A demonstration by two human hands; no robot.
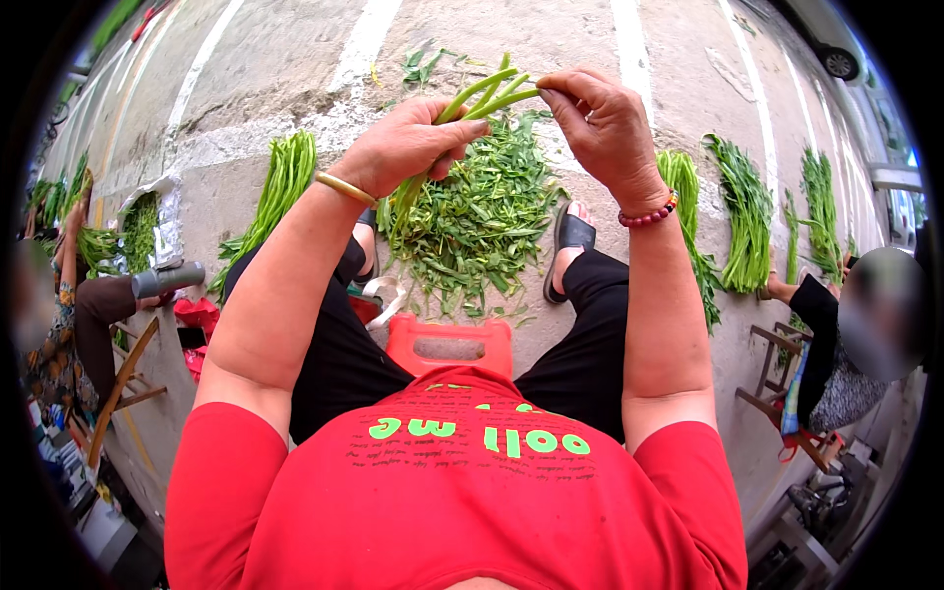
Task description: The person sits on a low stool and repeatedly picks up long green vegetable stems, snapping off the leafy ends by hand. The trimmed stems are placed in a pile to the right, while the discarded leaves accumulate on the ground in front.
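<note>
My left hand (417, 140) grips several green leafy-vegetable stems (483, 92), their lower part hanging below the fist. With thumb and forefinger, my right hand (601, 125) pinches the tip of one of those stems. Under both hands, a heap of loose green leaves (479, 206) lies on the concrete between my feet. A bundle of pale green stems (284, 177) rests beyond my left leg. Another stem bundle (678, 184) lies past my right forearm, which partly hides it.
A red plastic stool (450, 324) stands between my legs. At the left sit a person's arm (70, 243), a grey bottle (168, 279) and a lined container of greens (141, 225). Leafy bundles (741, 221) lie at the right, near another person's sleeve (815, 302) and a wooden stool (774, 361).
</note>
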